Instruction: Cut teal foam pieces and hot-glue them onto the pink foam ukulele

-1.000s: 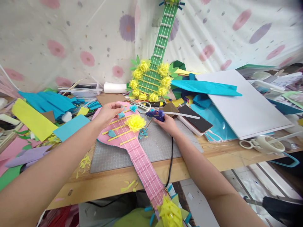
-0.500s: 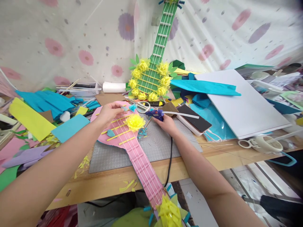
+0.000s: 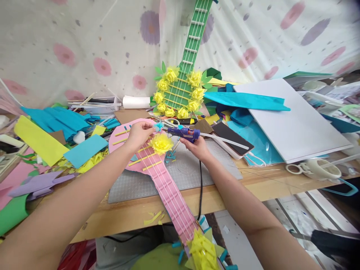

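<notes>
Over the body of a pink paper guitar, my left hand pinches a small blue paper flower. My right hand is closed round a blue glue gun, whose nozzle points left close to the blue flower. A white glue stick sticks out of the gun's back. On the guitar, a yellow paper flower sits just below the blue one, beside yellow strips and white strings. The guitar lies partly on a grey cutting mat, its neck reaching past the table's front edge.
A green paper guitar with yellow flowers leans at the back. Scissors lie behind the gun. To the right are a dark phone, a white board and tape rolls; paper sheets and scraps crowd the left. A black cord hangs down.
My left hand has moved slightly right with its fingers at the blue flower. The glue gun has turned and its nozzle is now nearer the flower. The camera view has shifted slightly.
</notes>
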A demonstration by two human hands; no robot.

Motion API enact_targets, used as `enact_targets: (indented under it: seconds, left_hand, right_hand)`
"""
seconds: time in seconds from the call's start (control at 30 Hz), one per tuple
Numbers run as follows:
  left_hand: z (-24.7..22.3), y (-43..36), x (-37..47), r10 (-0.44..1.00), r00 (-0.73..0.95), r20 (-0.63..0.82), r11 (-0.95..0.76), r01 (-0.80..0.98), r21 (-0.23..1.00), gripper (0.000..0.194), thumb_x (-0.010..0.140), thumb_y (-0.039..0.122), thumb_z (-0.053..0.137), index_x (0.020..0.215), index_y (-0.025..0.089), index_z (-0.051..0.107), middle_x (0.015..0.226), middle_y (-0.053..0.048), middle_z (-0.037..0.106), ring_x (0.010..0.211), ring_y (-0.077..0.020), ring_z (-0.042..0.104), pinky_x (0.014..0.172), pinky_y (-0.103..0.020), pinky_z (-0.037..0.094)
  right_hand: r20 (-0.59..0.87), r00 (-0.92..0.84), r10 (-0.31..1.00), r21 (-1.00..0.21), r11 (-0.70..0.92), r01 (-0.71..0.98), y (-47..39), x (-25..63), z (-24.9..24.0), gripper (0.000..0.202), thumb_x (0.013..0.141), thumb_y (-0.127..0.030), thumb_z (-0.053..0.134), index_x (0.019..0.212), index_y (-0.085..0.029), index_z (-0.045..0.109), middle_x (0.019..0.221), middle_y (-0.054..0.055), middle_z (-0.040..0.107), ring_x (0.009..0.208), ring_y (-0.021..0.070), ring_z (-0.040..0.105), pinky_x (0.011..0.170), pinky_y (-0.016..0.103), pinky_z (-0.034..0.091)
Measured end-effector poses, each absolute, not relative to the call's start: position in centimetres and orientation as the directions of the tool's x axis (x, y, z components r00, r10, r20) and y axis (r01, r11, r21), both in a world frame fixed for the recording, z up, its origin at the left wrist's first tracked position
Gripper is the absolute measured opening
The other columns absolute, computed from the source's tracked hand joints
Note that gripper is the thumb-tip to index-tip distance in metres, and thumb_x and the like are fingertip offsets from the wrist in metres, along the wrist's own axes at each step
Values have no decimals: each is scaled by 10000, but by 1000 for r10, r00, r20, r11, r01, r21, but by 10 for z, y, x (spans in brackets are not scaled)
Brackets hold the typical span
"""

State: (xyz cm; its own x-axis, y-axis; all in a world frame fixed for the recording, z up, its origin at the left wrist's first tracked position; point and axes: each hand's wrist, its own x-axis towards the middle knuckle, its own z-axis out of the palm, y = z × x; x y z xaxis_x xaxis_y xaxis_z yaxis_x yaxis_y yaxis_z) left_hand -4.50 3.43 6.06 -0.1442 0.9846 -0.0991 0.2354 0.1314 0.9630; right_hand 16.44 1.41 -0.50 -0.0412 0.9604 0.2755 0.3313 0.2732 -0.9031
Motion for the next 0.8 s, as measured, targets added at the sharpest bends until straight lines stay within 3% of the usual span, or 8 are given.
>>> enact_targets:
  seconds: [0.5, 0.8]
  left_hand:
    - [60, 36, -38, 988, -140, -63, 101, 287, 953, 133, 598, 205, 716, 658, 162, 606, 596, 5, 600, 529, -116, 571, 434, -210, 322]
    - [61, 36, -38, 990, -120, -76, 109, 300, 948, 107, 629, 216, 710, 659, 163, 621, 602, -2, 602, 531, -119, 572, 417, -211, 311]
  right_hand:
    - [329, -121, 936, -861, 351, 368, 16, 165, -8, 385, 736, -531, 605, 899, -187, 658, 798, 41, 677, 769, 199, 625, 686, 307, 483]
    - [365, -84, 927, -854, 370, 366, 18, 166, -7, 390, 736, -507, 613, 955, -188, 666, 843, 38, 689, 787, 199, 632, 729, 320, 489]
